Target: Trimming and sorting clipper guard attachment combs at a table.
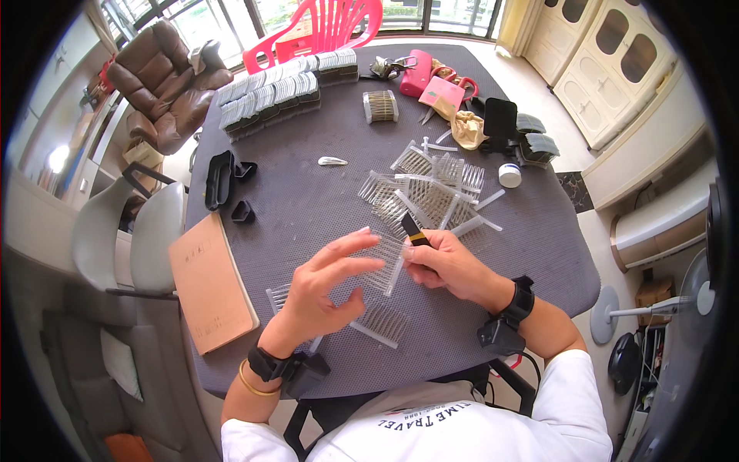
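A small flat black tool with a yellow band (pixel 414 229) sticks up from the closed fingers of my right hand (pixel 450 266). Its exact kind is hard to make out. Beside those fingertips a clear plastic hair comb (pixel 381 264) stands tilted, its edge seemingly in the right hand's pinch. My left hand (pixel 331 281) is just left of that comb with fingers spread; whether a fingertip touches it I cannot tell. Under and beside the left wrist lie more clear combs (pixel 383 325), partly hidden. Beyond my hands is a loose pile of clear combs (pixel 431 192).
At left lie a tan notebook (pixel 215 283) and black trays (pixel 220 181). Stacked rows of clips (pixel 269 104) line the far left. A wire spool (pixel 380 106), red-handled scissors (pixel 450 88), a white jar (pixel 509 175) and a snap clip (pixel 332 161) sit farther back.
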Demonstrator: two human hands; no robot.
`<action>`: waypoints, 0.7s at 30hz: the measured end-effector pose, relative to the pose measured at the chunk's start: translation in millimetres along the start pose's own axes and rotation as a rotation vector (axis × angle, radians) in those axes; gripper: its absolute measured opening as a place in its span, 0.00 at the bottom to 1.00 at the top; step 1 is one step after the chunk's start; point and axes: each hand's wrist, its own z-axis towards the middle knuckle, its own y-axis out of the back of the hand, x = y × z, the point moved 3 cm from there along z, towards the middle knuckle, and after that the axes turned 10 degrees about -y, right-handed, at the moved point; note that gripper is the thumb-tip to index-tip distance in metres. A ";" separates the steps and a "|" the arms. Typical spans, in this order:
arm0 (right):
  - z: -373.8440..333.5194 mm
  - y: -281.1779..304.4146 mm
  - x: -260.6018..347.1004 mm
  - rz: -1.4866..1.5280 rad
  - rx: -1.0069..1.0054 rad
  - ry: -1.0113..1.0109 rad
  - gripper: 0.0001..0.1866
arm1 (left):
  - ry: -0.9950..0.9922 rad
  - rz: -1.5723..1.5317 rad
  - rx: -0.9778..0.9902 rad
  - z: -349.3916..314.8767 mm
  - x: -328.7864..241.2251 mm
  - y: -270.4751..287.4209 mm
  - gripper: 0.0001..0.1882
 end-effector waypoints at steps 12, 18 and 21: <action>-16.9 0.7 23.0 -0.874 -0.479 0.435 0.15 | 0.039 0.206 0.173 -13.1 12.2 -7.4 0.06; -16.3 -7.4 18.4 -1.173 -0.500 0.535 0.13 | 0.084 0.103 0.153 -13.6 15.5 -7.2 0.07; -13.3 -6.6 17.2 -1.261 -0.603 0.615 0.11 | 0.082 0.083 0.173 -13.7 14.7 -7.4 0.07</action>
